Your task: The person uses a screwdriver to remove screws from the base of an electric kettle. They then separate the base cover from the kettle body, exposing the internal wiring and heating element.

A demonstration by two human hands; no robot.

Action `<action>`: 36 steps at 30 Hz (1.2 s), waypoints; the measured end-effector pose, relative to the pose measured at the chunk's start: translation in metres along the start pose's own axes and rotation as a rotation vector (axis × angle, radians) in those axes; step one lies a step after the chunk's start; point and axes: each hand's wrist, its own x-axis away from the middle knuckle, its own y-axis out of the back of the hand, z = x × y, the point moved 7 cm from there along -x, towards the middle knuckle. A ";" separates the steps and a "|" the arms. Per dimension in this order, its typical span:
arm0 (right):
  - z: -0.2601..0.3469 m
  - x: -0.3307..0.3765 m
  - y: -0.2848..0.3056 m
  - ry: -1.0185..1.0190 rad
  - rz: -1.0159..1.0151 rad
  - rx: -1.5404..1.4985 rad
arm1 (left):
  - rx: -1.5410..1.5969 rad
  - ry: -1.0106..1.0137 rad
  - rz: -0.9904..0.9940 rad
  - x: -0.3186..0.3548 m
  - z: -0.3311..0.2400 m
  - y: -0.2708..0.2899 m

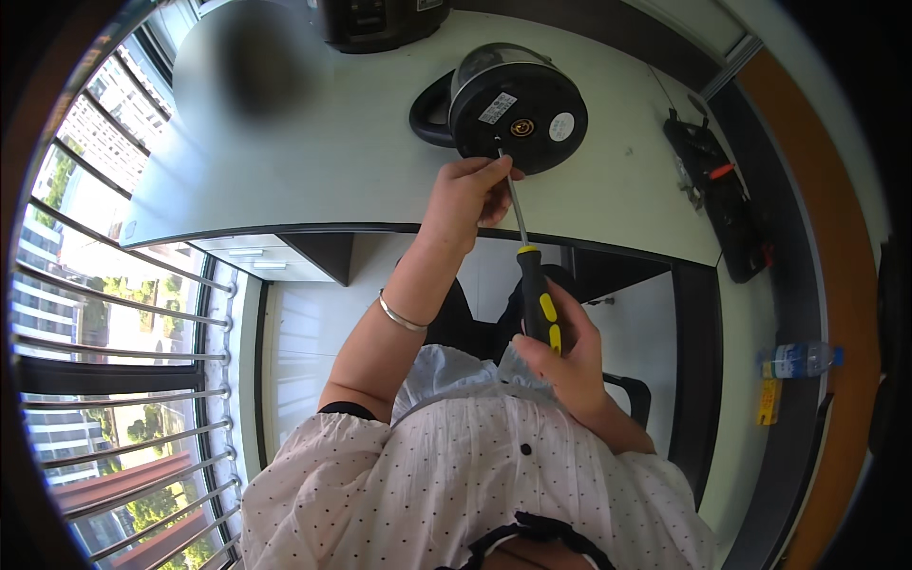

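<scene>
An electric kettle (pixel 537 106) lies on its side on the pale tabletop, its round black base turned toward me and its handle (pixel 432 109) to the left. My right hand (pixel 567 347) is closed around the black and yellow grip of a screwdriver (pixel 532 285). The long metal shaft runs up to the kettle's base, where its tip meets the lower left part near a small screw hole. Near that tip, my left hand (pixel 478 190) pinches the shaft between thumb and fingers. Some of the left fingers are hidden behind the hand.
A dark appliance (pixel 380 24) stands at the back of the table (pixel 313 180). At the right lies an open black tool case (pixel 712 185) with an orange-handled tool. A water bottle (pixel 798 361) and a yellow box (pixel 768 401) are at far right. Barred windows line the left.
</scene>
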 end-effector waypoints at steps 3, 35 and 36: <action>-0.006 0.000 -0.003 -0.183 0.089 -0.256 | 0.012 -0.005 0.020 -0.001 0.001 -0.001; -0.015 -0.005 0.001 -0.121 0.111 -0.151 | 0.026 -0.035 -0.035 -0.003 0.000 0.001; -0.017 -0.006 0.001 -0.136 0.126 -0.175 | 0.031 -0.031 -0.036 -0.003 0.000 0.001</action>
